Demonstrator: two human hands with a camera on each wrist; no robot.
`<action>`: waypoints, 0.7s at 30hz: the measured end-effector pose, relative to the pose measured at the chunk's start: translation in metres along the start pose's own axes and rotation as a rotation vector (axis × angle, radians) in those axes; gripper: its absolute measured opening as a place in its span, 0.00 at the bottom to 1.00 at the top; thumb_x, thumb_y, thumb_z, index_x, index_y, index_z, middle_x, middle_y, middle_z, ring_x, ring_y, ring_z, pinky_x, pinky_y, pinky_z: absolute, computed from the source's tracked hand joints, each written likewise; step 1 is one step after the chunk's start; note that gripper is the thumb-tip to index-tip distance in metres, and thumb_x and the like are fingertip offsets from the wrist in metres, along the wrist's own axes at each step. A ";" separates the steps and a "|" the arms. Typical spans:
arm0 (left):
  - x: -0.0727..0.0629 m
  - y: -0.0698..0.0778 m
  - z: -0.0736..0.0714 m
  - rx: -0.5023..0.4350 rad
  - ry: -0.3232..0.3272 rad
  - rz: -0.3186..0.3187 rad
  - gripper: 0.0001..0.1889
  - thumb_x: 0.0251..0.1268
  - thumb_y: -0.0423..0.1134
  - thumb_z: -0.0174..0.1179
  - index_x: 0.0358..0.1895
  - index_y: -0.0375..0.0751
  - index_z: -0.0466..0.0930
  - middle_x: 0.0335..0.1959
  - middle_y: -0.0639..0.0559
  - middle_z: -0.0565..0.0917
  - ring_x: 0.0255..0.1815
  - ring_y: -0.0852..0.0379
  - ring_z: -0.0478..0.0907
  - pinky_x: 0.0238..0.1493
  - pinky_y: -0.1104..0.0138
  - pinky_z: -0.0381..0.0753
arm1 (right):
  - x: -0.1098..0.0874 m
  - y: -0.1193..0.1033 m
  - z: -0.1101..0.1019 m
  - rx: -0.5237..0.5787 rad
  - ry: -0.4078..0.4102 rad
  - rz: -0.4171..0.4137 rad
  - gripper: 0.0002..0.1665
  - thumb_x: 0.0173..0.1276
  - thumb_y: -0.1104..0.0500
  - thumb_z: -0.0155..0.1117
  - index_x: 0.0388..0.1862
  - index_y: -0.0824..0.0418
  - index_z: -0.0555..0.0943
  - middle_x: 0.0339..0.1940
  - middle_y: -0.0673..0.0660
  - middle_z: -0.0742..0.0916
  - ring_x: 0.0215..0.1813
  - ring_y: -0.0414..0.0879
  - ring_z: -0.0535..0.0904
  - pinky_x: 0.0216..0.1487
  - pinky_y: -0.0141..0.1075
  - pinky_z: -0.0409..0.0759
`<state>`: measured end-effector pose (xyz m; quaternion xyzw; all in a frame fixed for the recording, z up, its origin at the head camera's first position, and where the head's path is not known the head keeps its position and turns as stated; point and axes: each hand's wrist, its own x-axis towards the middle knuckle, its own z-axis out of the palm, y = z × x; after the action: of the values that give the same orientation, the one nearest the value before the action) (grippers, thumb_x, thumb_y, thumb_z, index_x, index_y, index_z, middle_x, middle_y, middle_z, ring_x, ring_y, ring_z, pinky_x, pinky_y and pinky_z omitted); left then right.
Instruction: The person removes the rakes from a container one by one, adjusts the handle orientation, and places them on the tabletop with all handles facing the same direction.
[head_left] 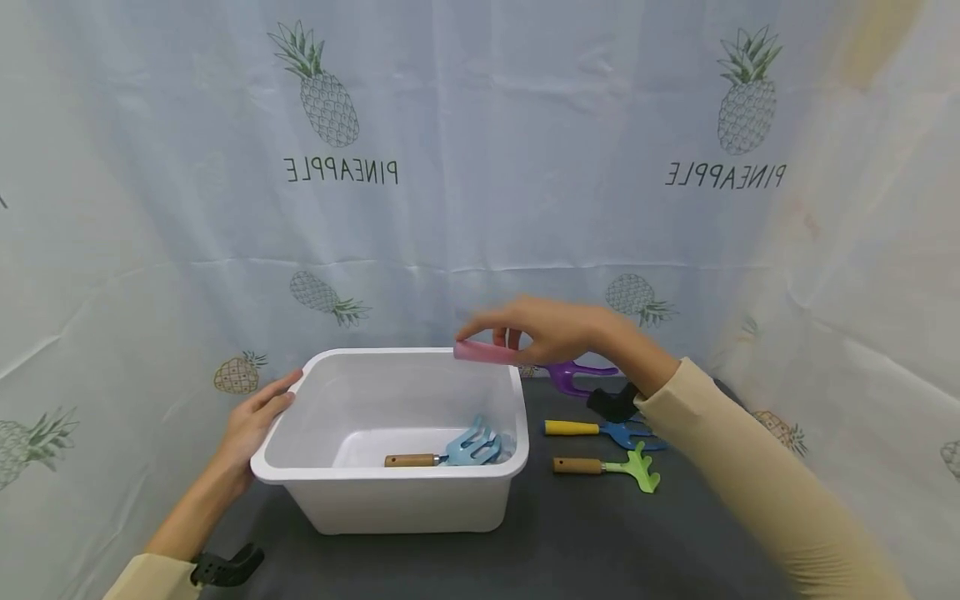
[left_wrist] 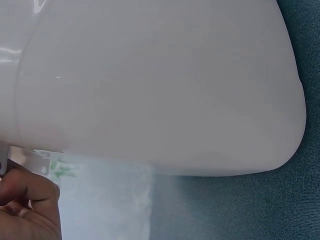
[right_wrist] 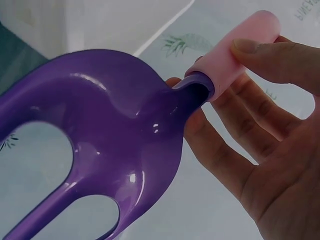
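Note:
In the head view my right hand [head_left: 551, 329] is raised at the back right corner of a white plastic basin [head_left: 397, 508]. It pinches the pink handle [head_left: 483, 352] of a toy garden fork with a purple head [head_left: 573, 375]. The right wrist view shows the thumb on one side of that handle, fingers on the other, and the broad purple tines [right_wrist: 40, 210]. My left hand [head_left: 255, 417] grips the basin's left rim; its curled fingers [left_wrist: 37, 195] show below the rim in the left wrist view. Inside the basin lies a light blue hand rake [head_left: 468, 447] with a wooden handle.
Right of the basin, a blue fork [head_left: 573, 427] with a yellow handle and a green rake [head_left: 581, 467] with a wooden handle lie on the dark tabletop [head_left: 600, 542]. A pineapple-print curtain [head_left: 465, 167] hangs behind and at both sides.

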<state>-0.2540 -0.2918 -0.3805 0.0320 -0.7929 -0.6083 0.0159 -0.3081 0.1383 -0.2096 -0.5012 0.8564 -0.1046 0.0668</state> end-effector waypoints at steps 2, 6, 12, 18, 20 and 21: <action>0.000 0.000 0.000 -0.001 -0.001 -0.002 0.34 0.82 0.59 0.47 0.83 0.50 0.55 0.83 0.35 0.56 0.47 0.79 0.81 0.47 0.70 0.87 | -0.008 0.002 0.001 0.010 0.006 0.011 0.37 0.71 0.64 0.66 0.75 0.40 0.73 0.57 0.49 0.87 0.48 0.43 0.85 0.50 0.37 0.87; 0.001 -0.001 0.000 -0.012 -0.004 -0.004 0.35 0.82 0.59 0.48 0.83 0.51 0.55 0.83 0.35 0.55 0.47 0.78 0.81 0.47 0.70 0.87 | -0.025 0.006 0.002 0.027 0.031 0.039 0.36 0.72 0.62 0.67 0.75 0.37 0.72 0.62 0.47 0.85 0.50 0.42 0.85 0.50 0.37 0.86; 0.001 -0.002 -0.001 -0.021 -0.005 -0.005 0.34 0.81 0.59 0.48 0.83 0.52 0.56 0.84 0.37 0.55 0.48 0.78 0.81 0.47 0.70 0.87 | -0.049 0.016 0.006 0.020 0.072 0.051 0.37 0.72 0.64 0.66 0.75 0.38 0.73 0.62 0.46 0.84 0.51 0.42 0.85 0.52 0.39 0.87; 0.001 -0.002 -0.002 -0.024 -0.009 -0.005 0.34 0.82 0.59 0.48 0.83 0.52 0.56 0.84 0.38 0.56 0.48 0.78 0.82 0.47 0.69 0.88 | -0.072 0.032 0.018 0.019 0.076 0.104 0.38 0.70 0.66 0.65 0.74 0.38 0.73 0.63 0.44 0.84 0.52 0.40 0.84 0.53 0.37 0.87; 0.001 -0.002 -0.002 -0.029 -0.010 -0.007 0.34 0.81 0.59 0.48 0.83 0.52 0.56 0.83 0.40 0.57 0.48 0.77 0.82 0.47 0.69 0.88 | -0.079 0.038 0.023 0.023 0.074 0.112 0.39 0.70 0.68 0.64 0.75 0.38 0.73 0.63 0.44 0.84 0.53 0.40 0.83 0.53 0.37 0.86; 0.001 -0.002 -0.002 -0.031 -0.011 -0.009 0.34 0.81 0.59 0.48 0.83 0.52 0.56 0.83 0.40 0.58 0.48 0.77 0.82 0.47 0.69 0.88 | -0.083 0.041 0.026 0.031 0.072 0.117 0.39 0.69 0.68 0.64 0.75 0.39 0.73 0.63 0.44 0.84 0.53 0.41 0.83 0.53 0.37 0.86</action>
<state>-0.2551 -0.2943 -0.3816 0.0320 -0.7834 -0.6206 0.0095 -0.2962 0.2269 -0.2443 -0.4450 0.8844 -0.1317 0.0496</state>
